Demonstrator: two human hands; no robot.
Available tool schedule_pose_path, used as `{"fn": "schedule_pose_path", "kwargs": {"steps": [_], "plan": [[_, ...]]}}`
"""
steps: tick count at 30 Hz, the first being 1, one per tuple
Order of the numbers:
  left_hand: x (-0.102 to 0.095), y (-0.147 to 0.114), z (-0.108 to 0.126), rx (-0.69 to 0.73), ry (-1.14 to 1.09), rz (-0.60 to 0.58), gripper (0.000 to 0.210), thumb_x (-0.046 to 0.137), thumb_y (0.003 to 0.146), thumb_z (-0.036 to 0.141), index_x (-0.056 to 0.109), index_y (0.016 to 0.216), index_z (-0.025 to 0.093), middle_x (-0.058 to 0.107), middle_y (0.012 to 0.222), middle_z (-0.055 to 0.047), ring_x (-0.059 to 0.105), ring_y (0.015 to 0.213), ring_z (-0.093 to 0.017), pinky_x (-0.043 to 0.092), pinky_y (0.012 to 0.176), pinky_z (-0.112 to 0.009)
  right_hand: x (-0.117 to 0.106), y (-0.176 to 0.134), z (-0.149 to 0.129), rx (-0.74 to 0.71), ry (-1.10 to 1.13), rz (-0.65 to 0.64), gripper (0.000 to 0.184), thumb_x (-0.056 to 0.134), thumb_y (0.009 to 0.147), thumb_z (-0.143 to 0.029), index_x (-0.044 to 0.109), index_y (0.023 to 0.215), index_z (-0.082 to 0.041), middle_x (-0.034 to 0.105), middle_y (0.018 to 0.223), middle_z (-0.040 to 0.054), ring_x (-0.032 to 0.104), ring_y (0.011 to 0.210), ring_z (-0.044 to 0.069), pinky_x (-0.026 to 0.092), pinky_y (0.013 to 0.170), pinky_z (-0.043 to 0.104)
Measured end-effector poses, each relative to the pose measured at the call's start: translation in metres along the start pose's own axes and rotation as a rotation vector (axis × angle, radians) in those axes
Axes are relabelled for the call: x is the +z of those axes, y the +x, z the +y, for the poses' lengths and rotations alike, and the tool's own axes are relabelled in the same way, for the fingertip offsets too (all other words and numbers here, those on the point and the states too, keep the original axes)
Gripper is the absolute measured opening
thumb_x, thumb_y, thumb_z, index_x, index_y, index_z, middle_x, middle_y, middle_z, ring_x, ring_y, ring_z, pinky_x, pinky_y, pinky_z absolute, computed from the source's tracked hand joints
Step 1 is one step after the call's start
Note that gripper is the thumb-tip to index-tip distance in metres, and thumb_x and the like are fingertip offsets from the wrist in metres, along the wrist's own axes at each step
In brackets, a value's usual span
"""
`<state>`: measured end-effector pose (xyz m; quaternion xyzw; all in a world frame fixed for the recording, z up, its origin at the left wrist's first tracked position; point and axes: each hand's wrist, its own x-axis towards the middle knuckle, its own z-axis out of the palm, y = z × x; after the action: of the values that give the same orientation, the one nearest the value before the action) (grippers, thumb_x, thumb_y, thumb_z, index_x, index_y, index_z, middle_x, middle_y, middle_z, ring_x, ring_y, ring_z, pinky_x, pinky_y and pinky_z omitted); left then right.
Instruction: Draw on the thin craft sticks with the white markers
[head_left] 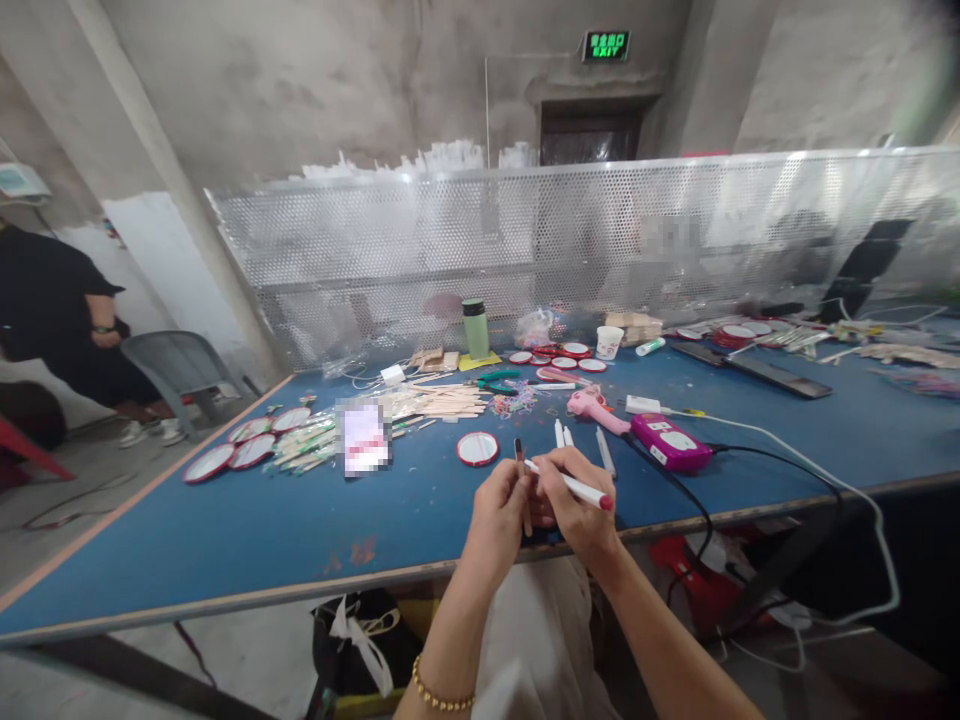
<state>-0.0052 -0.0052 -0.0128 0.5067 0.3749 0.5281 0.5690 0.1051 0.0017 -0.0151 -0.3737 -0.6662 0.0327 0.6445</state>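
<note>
My left hand (496,508) is closed around a thin wooden craft stick (519,453) with a dark upper end, held upright just above the table's front edge. In my right hand (574,505) is a white marker pen (585,490) with a red end, gripped like a pencil. Its tip points at the stick and seems to touch it, though I cannot tell for sure. Just beyond my left hand lies a round white disc (478,448) with a red rim. Several more white marker pens (605,455) lie beyond my right hand.
On the blue table (285,540) lie a pile of wooden sticks (450,400), a green bottle (475,330), a paper cup (608,342), a pink glue gun (600,408) and a purple power box (671,443) with cables. A person (60,320) stands at far left near a grey chair (184,375).
</note>
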Motion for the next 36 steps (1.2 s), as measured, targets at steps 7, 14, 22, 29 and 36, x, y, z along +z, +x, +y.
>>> {"fn": "schedule_pose_path", "kwargs": {"steps": [7, 14, 22, 29, 36], "plan": [[-0.0015, 0.0009, -0.0029, -0.001, -0.006, -0.006, 0.041, 0.067, 0.069, 0.053, 0.045, 0.069, 0.019, 0.049, 0.057, 0.006, 0.05, 0.047, -0.008, 0.048, 0.046, -0.021, -0.0001, 0.0, -0.001, 0.003, -0.005, 0.013, 0.023, 0.051, 0.089, -0.02, 0.057, 0.067, -0.02, 0.059, 0.055, -0.0043, 0.054, 0.046, 0.008, 0.043, 0.048, 0.018], [-0.0036, 0.0028, -0.008, 0.026, 0.032, -0.013, 0.038, 0.064, 0.073, 0.052, 0.044, 0.07, 0.02, 0.047, 0.053, 0.007, 0.045, 0.042, -0.007, 0.047, 0.044, -0.021, 0.0, 0.0001, -0.0016, -0.009, 0.003, 0.03, 0.023, 0.053, 0.088, -0.018, 0.057, 0.066, -0.02, 0.058, 0.054, -0.0049, 0.054, 0.045, 0.008, 0.043, 0.048, 0.017], [-0.0017, 0.0014, -0.0054, 0.016, 0.01, -0.005, 0.04, 0.067, 0.07, 0.053, 0.045, 0.069, 0.02, 0.049, 0.054, 0.007, 0.048, 0.044, -0.008, 0.046, 0.044, -0.021, 0.0, 0.0009, -0.0013, -0.001, -0.002, 0.007, 0.023, 0.051, 0.088, -0.02, 0.057, 0.066, -0.02, 0.058, 0.053, -0.0047, 0.053, 0.045, 0.008, 0.042, 0.048, 0.018], [-0.0016, 0.0007, -0.0026, 0.001, -0.003, -0.007, 0.042, 0.068, 0.069, 0.054, 0.046, 0.069, 0.019, 0.053, 0.057, 0.005, 0.052, 0.046, -0.009, 0.045, 0.043, -0.021, -0.001, 0.0006, -0.003, 0.0, 0.0, 0.018, 0.023, 0.052, 0.088, -0.021, 0.06, 0.067, -0.02, 0.06, 0.054, -0.0031, 0.056, 0.046, 0.009, 0.045, 0.049, 0.019], [-0.0018, -0.0002, 0.0003, -0.031, -0.054, -0.016, 0.039, 0.068, 0.07, 0.053, 0.051, 0.077, 0.018, 0.058, 0.062, 0.004, 0.057, 0.047, -0.011, 0.05, 0.048, -0.024, 0.0018, -0.0014, 0.001, 0.193, 0.128, 0.067, 0.013, 0.057, 0.087, -0.027, 0.069, 0.083, -0.02, 0.066, 0.064, -0.0005, 0.06, 0.051, 0.012, 0.049, 0.051, 0.023]]}}
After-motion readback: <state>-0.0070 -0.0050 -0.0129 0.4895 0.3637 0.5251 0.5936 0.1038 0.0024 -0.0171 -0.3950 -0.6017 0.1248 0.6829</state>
